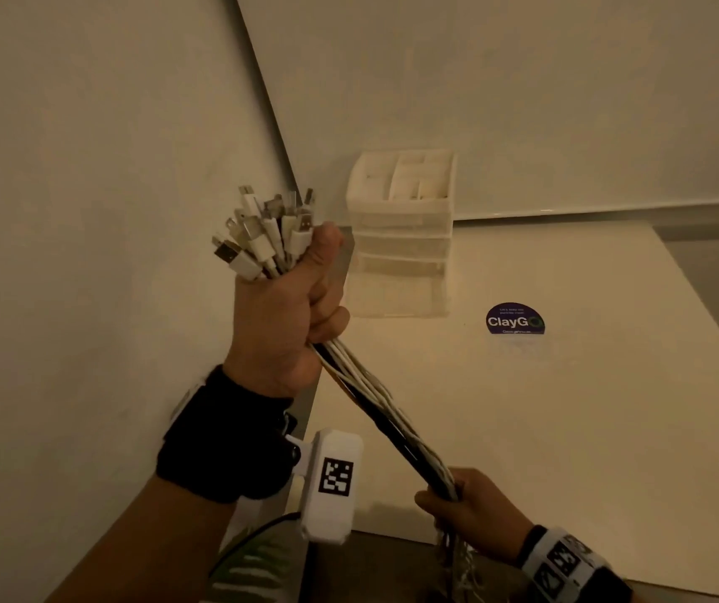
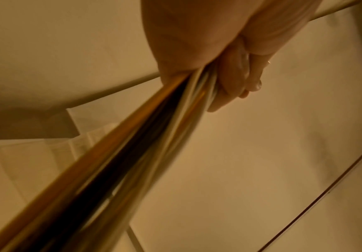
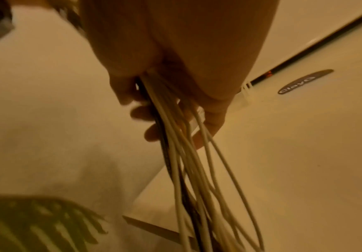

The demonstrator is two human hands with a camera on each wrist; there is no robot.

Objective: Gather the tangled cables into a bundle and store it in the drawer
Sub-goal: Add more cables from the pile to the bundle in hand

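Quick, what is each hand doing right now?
Left hand: closed in a fist round the cables just below their plugs.
Right hand: closed round the same cables lower down, with the loose ends hanging below it.

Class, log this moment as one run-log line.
left hand: grips cables below plugs | right hand: grips cables lower | drawers: shut

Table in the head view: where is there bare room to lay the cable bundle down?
The table is bare across the wide stretch between the ClayGo sticker and the near edge, and right of the sticker. The far left corner is crowded: the drawer unit stands there, with the left hand and cables in front.
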